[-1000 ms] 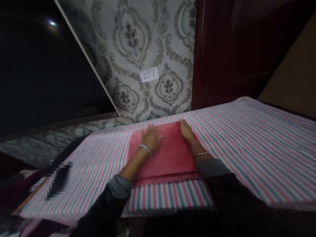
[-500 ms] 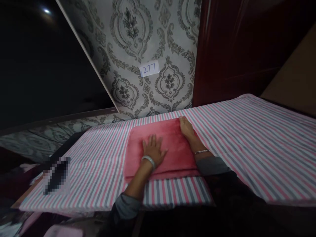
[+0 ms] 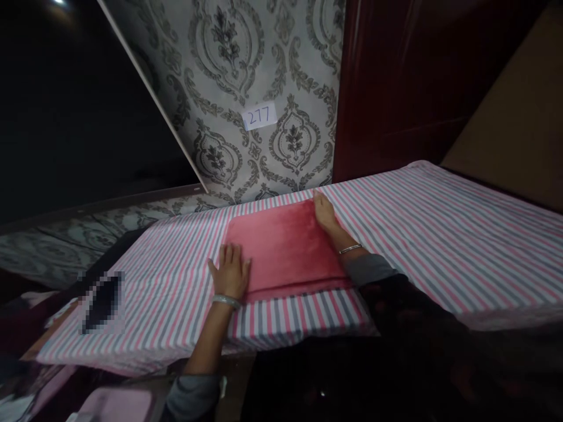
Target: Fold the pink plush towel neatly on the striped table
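A folded red-pink plush cloth (image 3: 281,249) lies flat on a table covered with a striped sheet (image 3: 396,228). My left hand (image 3: 229,272) rests across the cloth's left edge, palm down, fingers spread, a pale bangle at the wrist. At the cloth's far right corner is my right hand (image 3: 324,211), laid along the right edge with its fingers close together and pointing away. Whether its hidden fingertips pinch any fabric cannot be seen. A thin silver bracelet circles the right wrist. Folded layers show along the cloth's near edge.
Patterned wallpaper (image 3: 294,76) with a paper label (image 3: 260,116) reading 277 rises behind the table. A large dark screen (image 3: 88,111) stands at the left, a dark red panel (image 3: 396,88) at the right. A pixelated dark object (image 3: 103,305) lies at the table's left; a pink item (image 3: 118,404) sits below.
My left hand has slid from the middle of the cloth to its left edge. My right hand stays at the far right corner. The view has shifted slightly.
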Motion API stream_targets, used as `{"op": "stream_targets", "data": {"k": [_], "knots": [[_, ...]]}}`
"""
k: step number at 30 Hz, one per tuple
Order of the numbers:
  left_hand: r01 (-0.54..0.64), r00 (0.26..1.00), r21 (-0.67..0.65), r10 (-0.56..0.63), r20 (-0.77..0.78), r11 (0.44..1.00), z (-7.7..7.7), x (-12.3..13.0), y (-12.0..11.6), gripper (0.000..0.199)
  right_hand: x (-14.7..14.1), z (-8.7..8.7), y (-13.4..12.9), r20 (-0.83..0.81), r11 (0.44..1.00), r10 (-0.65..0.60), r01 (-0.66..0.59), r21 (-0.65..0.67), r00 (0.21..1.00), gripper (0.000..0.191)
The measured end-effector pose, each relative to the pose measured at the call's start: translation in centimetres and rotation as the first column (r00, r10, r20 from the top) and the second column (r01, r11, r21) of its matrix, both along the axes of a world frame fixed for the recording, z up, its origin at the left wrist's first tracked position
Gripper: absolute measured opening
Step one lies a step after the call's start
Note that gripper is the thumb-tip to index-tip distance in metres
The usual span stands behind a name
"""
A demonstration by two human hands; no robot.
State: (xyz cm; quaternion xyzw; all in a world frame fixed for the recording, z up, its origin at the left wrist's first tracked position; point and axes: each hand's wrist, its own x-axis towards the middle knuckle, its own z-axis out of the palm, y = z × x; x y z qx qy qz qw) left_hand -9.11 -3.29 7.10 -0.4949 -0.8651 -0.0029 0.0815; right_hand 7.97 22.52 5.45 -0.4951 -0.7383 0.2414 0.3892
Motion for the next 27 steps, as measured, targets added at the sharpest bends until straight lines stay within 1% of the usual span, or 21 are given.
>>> {"op": "stream_targets", "data": {"k": [2, 3, 5, 7, 9, 10, 12, 14, 16, 18, 21, 23, 25, 27], "knots": [[0.116, 0.993, 0.044, -0.117, 0.011, 0.992, 0.4, 2.6, 1.0, 0.05, 0.0, 0.5, -0.6, -0.16, 0.999, 0.011, -0.005, 0.04, 0.987, 0.07], [0.196, 0.98, 0.053, -0.198, 0.034, 0.979, 0.4, 4.2, 1.7, 0.05, 0.0, 0.5, -1.0, -0.284, 0.999, 0.035, -0.024, 0.041, 0.958, 0.07], [0.365, 0.926, 0.059, -0.369, 0.075, 0.929, 0.0, 7.8, 3.1, 0.052, 0.0, -0.2, -1.8, -0.52, 0.996, 0.082, -0.09, 0.011, 0.85, 0.069], [0.487, 0.864, 0.095, -0.494, 0.091, 0.868, -1.1, 10.9, 4.5, 0.055, 0.3, -1.4, -2.4, -0.66, 0.987, 0.079, -0.151, -0.053, 0.747, 0.067], [0.534, 0.834, 0.117, -0.544, 0.086, 0.837, -2.5, 13.1, 5.5, 0.057, 0.6, -2.7, -2.8, -0.751, 0.975, 0.031, -0.184, -0.121, 0.66, 0.063], [0.541, 0.831, 0.121, -0.551, 0.079, 0.832, -3.2, 13.6, 5.8, 0.058, 0.7, -3.3, -2.8, -0.786, 0.97, 0.007, -0.196, -0.145, 0.618, 0.06], [0.546, 0.829, 0.122, -0.555, 0.063, 0.829, -4.4, 13.9, 5.7, 0.061, 0.9, -4.2, -2.8, -0.845, 0.959, -0.012, -0.233, -0.161, 0.535, 0.055], [0.555, 0.825, 0.127, -0.564, 0.041, 0.822, -5.0, 13.2, 5.0, 0.063, 1.0, -4.5, -2.7, -0.859, 0.958, 0.004, -0.249, -0.144, 0.512, 0.054], [0.556, 0.827, 0.134, -0.562, 0.017, 0.821, -5.2, 11.9, 3.7, 0.064, 1.0, -4.5, -2.6, -0.855, 0.959, 0.016, -0.249, -0.133, 0.518, 0.055], [0.539, 0.839, 0.149, -0.543, -0.011, 0.829, -5.2, 10.1, 1.8, 0.065, 1.0, -4.5, -2.6, -0.849, 0.96, 0.02, -0.247, -0.131, 0.529, 0.058], [0.496, 0.867, 0.184, -0.495, -0.058, 0.848, -5.2, 6.6, -1.4, 0.073, 1.2, -4.6, -2.6, -0.834, 0.956, 0.041, -0.264, -0.127, 0.55, 0.059], [0.435, 0.9, 0.219, -0.427, -0.084, 0.873, -5.3, 3.9, -3.4, 0.076, 1.3, -4.7, -2.5, -0.82, 0.954, 0.056, -0.273, -0.124, 0.569, 0.06], [0.368, 0.93, 0.24, -0.357, -0.089, 0.898, -5.3, 1.2, -5.0, 0.075, 1.3, -4.8, -2.5, -0.805, 0.955, 0.066, -0.271, -0.121, 0.589, 0.063], [0.342, 0.94, 0.229, -0.333, -0.08, 0.911, -5.2, -0.9, -6.2, 0.073, 1.2, -4.7, -2.5, -0.79, 0.957, 0.072, -0.266, -0.117, 0.608, 0.065]]}}
